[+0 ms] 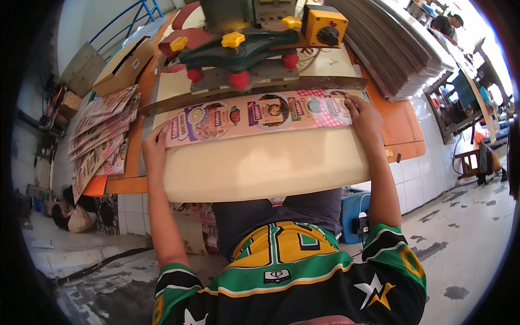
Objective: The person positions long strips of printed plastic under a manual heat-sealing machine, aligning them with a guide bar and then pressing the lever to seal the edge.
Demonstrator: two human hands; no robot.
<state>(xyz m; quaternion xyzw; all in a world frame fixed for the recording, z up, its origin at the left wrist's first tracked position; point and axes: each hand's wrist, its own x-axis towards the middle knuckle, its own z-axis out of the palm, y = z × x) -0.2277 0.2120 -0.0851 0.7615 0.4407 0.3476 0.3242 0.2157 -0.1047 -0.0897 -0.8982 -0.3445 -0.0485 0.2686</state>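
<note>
A long pink printed strip with food pictures stretches between my hands, its far edge along a metal bar. At its left end, the fingers of my left hand are closed on the edge. My right hand pinches the opposite end, thumb and fingers around the corner. Beneath the strip, a cream padded surface curves down toward me. Just beyond the bar stands a machine with a dark green clamp frame, yellow knobs and red feet.
Loose printed sheets pile at the left, near a cardboard box. A tall stack of grey boards rises at the back right, beside a yellow control box. The orange tabletop ends at the right. Another person is far off right.
</note>
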